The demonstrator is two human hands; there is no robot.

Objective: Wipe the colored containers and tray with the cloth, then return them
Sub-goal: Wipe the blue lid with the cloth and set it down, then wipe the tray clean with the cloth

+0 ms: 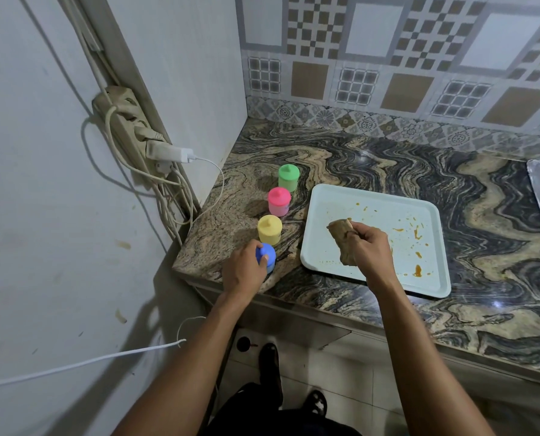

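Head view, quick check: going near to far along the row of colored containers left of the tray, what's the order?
Blue container under the left hand → yellow container → pink container → green container.

Swirl-patterned dark and tan stone countertop (pixel 372 158) carries a pale rectangular plastic tray (pixel 356 199); left of the tray stand green (pixel 288 177), pink (pixel 279 201), yellow (pixel 269 229) and blue (pixel 268 256) lidded plastic containers in a row.
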